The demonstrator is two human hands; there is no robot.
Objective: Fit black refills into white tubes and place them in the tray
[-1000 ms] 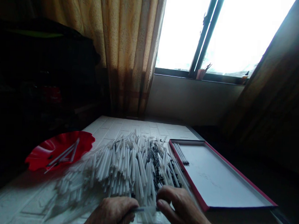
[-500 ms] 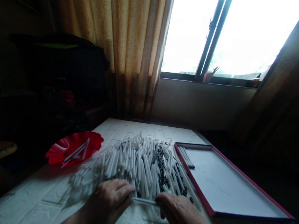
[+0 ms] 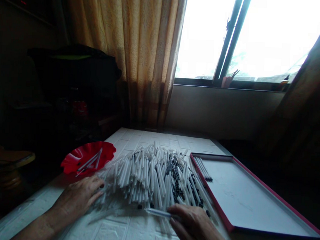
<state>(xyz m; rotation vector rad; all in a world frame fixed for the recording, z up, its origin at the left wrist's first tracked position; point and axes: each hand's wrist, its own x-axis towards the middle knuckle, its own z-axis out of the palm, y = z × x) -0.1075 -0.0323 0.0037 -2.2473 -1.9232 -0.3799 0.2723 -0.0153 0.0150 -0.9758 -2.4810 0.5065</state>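
Note:
My right hand [image 3: 191, 222] is closed around a clear pen [image 3: 157, 212], whose pointed tip faces left, low over the near edge of the pile. Its rear end is hidden in my fingers. My left hand [image 3: 78, 194] lies at the left side, thumb and fingers apart, by blurred translucent pieces [image 3: 105, 190]. A small dark spot shows at its fingertip; I cannot tell what it is. Between my hands spreads a heap of white pen barrels [image 3: 140, 172], with black-ended pieces [image 3: 176, 175] on its right.
A red wavy-edged bowl [image 3: 73, 158] with a few pens stands left. On the right lies a shallow red-rimmed tray [image 3: 246, 198], several pens [image 3: 203, 169] lined up along its left wall. The white brick-patterned table [image 3: 112, 231] ends before the curtain [image 3: 149, 63] and window.
My left hand has let go of the pen and moved left to the heap's left side. My right hand still holds the pen, its tip now exposed. The view has shifted slightly.

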